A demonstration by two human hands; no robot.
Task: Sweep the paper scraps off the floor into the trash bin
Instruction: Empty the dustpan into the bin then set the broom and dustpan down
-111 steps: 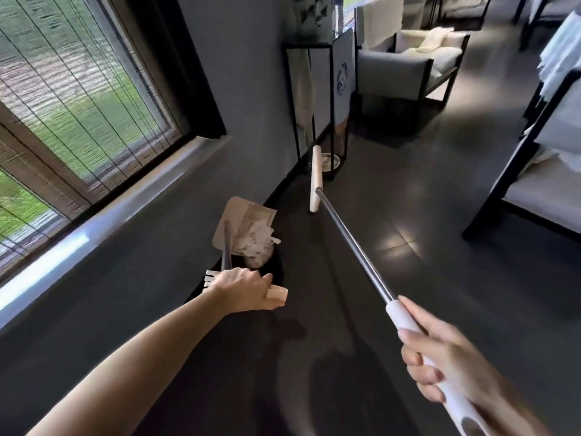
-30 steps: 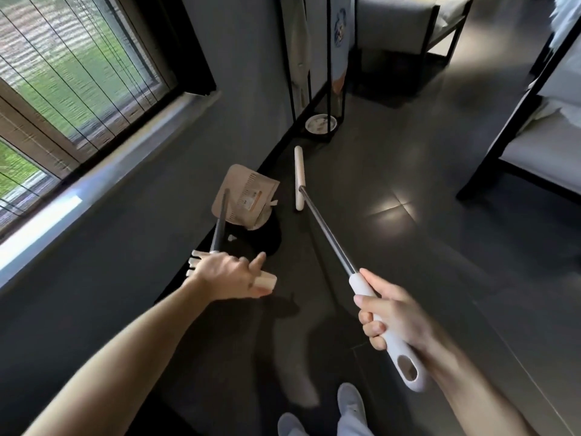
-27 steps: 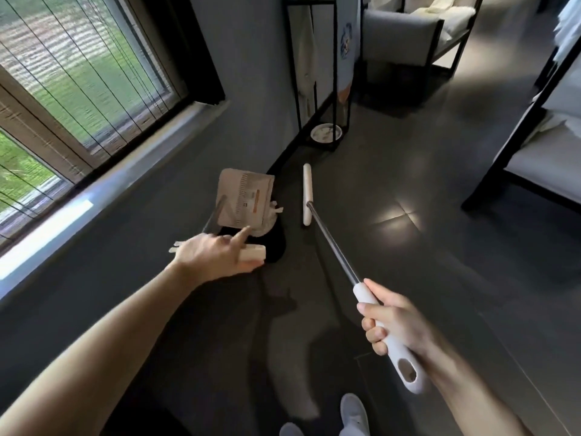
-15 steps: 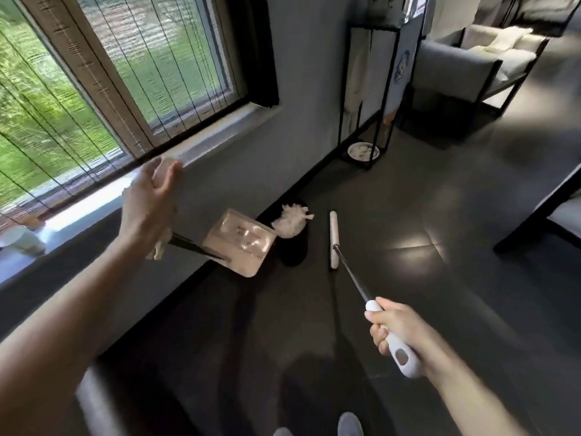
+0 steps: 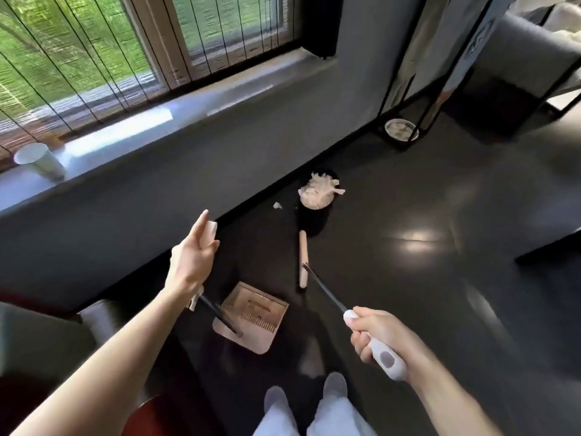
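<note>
White paper scraps [image 5: 319,191] heap the trash bin [image 5: 312,221] beyond both hands, with one stray scrap [image 5: 277,205] beside it. The left hand [image 5: 193,256] grips the empty dustpan [image 5: 257,313] by its handle. The right hand [image 5: 374,333] clamps the broom [image 5: 302,259], its head near the bin, probably for that stray.

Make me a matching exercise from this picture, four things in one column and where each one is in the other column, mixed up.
Things:
1. cup
2. heap of paper scraps
3. dustpan
4. broom

Places:
A. in the trash bin
B. on the window sill
C. held by the right hand
D. held by the left hand

Pairs: 1-B, 2-A, 3-D, 4-C
</note>
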